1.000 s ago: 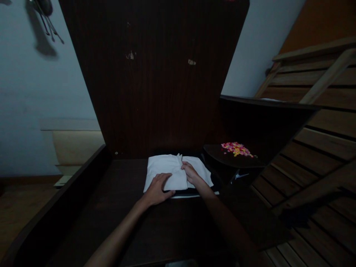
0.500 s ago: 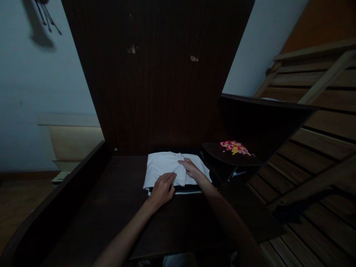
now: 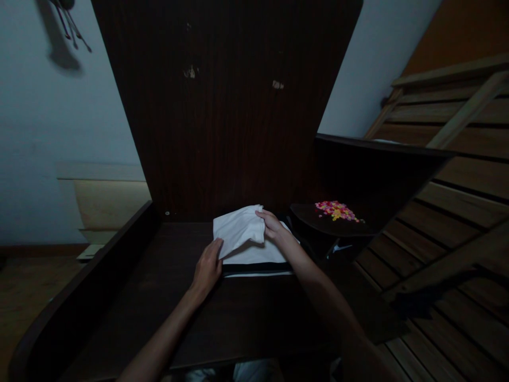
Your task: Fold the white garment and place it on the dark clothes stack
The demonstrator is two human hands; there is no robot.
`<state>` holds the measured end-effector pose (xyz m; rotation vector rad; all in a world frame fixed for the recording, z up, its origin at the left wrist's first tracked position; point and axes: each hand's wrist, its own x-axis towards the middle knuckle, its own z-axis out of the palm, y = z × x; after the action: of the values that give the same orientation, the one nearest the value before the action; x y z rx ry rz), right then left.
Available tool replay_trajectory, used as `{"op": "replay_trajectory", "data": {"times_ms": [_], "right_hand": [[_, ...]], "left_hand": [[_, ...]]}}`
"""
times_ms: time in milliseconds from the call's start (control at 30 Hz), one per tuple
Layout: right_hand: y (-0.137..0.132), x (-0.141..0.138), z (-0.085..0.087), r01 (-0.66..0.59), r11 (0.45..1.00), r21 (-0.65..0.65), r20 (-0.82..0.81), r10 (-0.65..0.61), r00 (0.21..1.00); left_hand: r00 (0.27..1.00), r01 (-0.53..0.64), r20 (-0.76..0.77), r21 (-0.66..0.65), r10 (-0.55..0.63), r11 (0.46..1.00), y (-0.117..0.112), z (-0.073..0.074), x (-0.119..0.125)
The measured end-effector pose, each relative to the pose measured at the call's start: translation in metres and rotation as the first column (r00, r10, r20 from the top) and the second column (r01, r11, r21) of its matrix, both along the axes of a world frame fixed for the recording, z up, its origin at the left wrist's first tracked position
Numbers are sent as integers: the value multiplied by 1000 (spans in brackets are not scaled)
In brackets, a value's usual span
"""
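A folded white cloth [image 3: 238, 229] is held a little above a small stack of folded clothes [image 3: 256, 261] on the dark wooden table [image 3: 167, 297]. My right hand [image 3: 272, 227] grips the cloth's far right corner, fingers closed on it. My left hand [image 3: 207, 268] holds the cloth's near left edge, thumb on the fabric. The stack below shows a white layer, a dark layer and a thin white edge.
A tall dark wooden panel [image 3: 222, 106] stands upright behind the table. A raised dark rim [image 3: 79, 286] runs along the table's left side. To the right, a round dark shelf [image 3: 330, 223] carries small pink and yellow pieces [image 3: 336, 210]. Wooden slats [image 3: 449, 212] fill the right.
The white cloth lay flat on the stack with both hands pressing it. Now both hands have lifted it off the stack, its right end raised, and my left hand has shifted to the left edge.
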<state>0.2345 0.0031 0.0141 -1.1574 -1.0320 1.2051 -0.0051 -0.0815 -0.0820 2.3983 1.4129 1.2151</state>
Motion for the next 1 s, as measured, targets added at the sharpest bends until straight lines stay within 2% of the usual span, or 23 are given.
{"op": "replay_trajectory", "data": {"times_ms": [167,300,433,567,633,700,833,1000], "right_hand": [[-5,28,20,-65,998,-5,-128,63,990],[-17,69,25,-12,1000,7,-77,13,997],[-33,105,6,40,998,-48,4,-40,999],[-49,121,-25,-13,987,-160,59,22,998],[-54,123,-34,-47,981,-191,97,66,993],[-55,123,-35,-62,984,-165,120,82,989],[-53,124,-28,-35,998,-59,69,39,997],[-59,124,-34,24,994,-105,85,-15,996]], "left_hand": [[1000,4,16,-9,-4,1000,5,-2,-7],[999,37,23,-7,-36,999,5,2,-4],[999,37,21,-13,-37,999,3,4,3],[998,53,-31,-16,-54,998,4,5,6],[995,75,-69,-17,-76,997,5,4,6],[989,101,-107,-23,-103,995,6,2,5],[977,132,-165,-37,-136,991,8,-4,3],[972,137,-189,-29,-140,990,9,-3,3]]}}
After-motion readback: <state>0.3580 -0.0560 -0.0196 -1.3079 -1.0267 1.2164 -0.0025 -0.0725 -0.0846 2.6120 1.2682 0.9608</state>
